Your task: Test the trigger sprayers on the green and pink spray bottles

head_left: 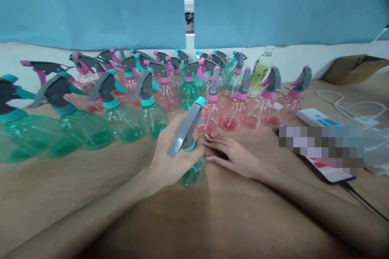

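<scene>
My left hand (pixel 174 156) is wrapped round a green spray bottle (pixel 191 174) with a grey and teal spray head, upright at the middle of the table. Just right of it, my right hand (pixel 229 153) rests low over the tabletop, palm down with fingers apart, holding nothing; its fingertips come close to the held bottle. Beyond the hands stand several green bottles (pixel 121 123) with teal collars on the left and several pink bottles (pixel 234 113) with pink collars on the right. More bottles of both colours crowd behind them.
On the right of the wooden table (pixel 243 218) lie a phone (pixel 331 170) with a cable, a white box (pixel 317 117) and clear plastic pieces (pixel 377 149). A labelled drink bottle (pixel 261 71) and a brown cardboard box (pixel 354 68) stand near the wall, below blue sheeting (pixel 91 6).
</scene>
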Motion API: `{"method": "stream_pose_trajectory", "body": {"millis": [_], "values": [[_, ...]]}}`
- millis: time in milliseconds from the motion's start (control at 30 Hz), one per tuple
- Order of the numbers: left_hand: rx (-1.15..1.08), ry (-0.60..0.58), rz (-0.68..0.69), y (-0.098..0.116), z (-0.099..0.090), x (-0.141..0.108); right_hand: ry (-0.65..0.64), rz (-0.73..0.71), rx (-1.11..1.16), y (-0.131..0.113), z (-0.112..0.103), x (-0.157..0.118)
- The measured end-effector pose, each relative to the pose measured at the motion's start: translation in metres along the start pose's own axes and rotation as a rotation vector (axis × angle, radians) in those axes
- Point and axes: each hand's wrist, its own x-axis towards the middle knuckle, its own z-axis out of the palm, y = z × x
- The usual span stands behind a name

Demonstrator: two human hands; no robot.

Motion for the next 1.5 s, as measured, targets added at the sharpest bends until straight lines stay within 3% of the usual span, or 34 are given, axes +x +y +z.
{"method": "stream_pose_trajectory", "body": {"millis": [1500], "values": [[-0.063, -0.013, 0.034, 0.0054, -0.0013, 0.0032, 0.009, -0.005, 0.0, 0.001, 0.0011, -0.0002]]}}
